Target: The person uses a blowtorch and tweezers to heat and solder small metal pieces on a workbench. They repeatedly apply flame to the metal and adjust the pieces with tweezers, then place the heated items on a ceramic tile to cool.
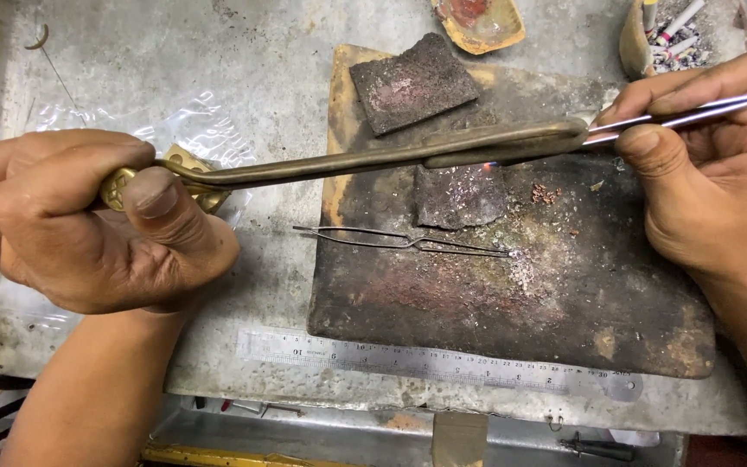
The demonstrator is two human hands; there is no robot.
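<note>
Over the board [564, 320] at the desk's centre, the left hand [88, 220] grips a lit torch [373, 156]; the right hand's [711, 173] fingers pinch tweezers [693, 111] (heating appears under way, unfinished).

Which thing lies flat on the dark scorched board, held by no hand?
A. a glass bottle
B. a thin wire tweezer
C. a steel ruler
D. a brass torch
B: the thin wire tweezer lies on the scorched board, free of both hands; the steel ruler lies on the bench in front of the board, and the left hand grips the brass torch.
</note>
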